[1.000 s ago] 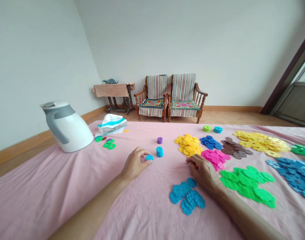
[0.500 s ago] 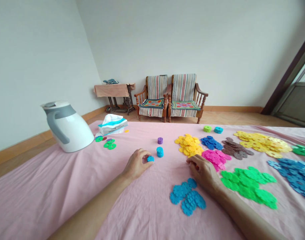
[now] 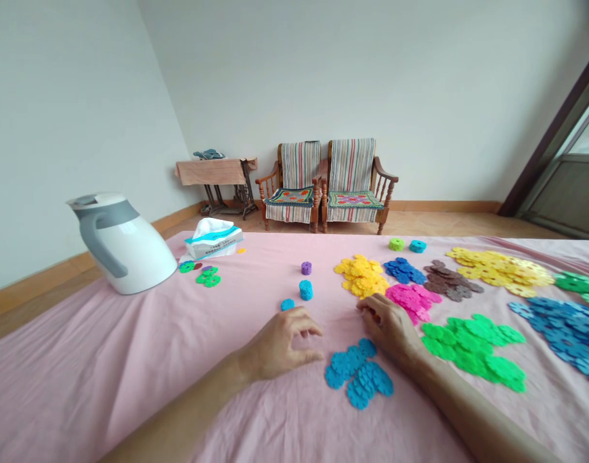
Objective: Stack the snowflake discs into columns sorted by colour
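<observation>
My left hand (image 3: pixel 282 344) hovers just left of a pile of light-blue snowflake pieces (image 3: pixel 359 376), fingers curved and apart, holding nothing. A small stack of light-blue pieces (image 3: pixel 287 304) lies on the pink cloth (image 3: pixel 130 360) just beyond it, with a taller light-blue stack (image 3: pixel 306 290) and a purple stack (image 3: pixel 307 267) farther back. My right hand (image 3: pixel 388 325) rests on the cloth between the light-blue pile and a pink pile (image 3: pixel 413 299), fingers curled; whether it holds anything is hidden.
A white kettle (image 3: pixel 121 241) and a tissue pack (image 3: pixel 211 238) stand at the left. Yellow (image 3: pixel 362 275), dark blue (image 3: pixel 403 271), brown (image 3: pixel 449 281), green (image 3: pixel 475 341) and large blue (image 3: pixel 567 328) piles cover the right side. Two wooden chairs (image 3: pixel 328 186) stand by the far wall.
My left hand let go of the small light-blue stack and moved back and right toward the light-blue pile. The right hand stayed almost still.
</observation>
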Motion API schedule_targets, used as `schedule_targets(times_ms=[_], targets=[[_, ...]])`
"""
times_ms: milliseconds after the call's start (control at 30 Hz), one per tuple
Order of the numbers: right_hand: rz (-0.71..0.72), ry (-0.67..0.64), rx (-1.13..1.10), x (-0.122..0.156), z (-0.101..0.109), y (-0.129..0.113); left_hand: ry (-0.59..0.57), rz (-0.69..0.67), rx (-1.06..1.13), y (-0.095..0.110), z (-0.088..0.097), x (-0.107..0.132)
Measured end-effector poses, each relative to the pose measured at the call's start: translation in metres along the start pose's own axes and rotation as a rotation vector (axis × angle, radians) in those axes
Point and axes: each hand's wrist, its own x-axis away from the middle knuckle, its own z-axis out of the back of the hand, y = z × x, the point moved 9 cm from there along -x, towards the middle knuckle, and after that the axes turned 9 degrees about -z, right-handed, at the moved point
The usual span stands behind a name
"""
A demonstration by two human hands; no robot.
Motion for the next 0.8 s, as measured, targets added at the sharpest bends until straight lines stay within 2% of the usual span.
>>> schedule_targets(times_ms=[100, 233, 800], targets=[[-0.002, 0.0, -0.004, 0.0, 0.0, 0.0, -0.04, -0.044, -0.004, 0.019, -0.019, -0.004], [-0.008, -0.005, 0.001, 0.0, 0.0, 0.0, -0.041, -0.016, -0.067, 0.023, -0.03, -0.007], [0.009, 0.004, 0.009, -0.001, -0.001, 0.001, 0.001, -0.003, -0.1, 0.027, -0.033, -0.007]])
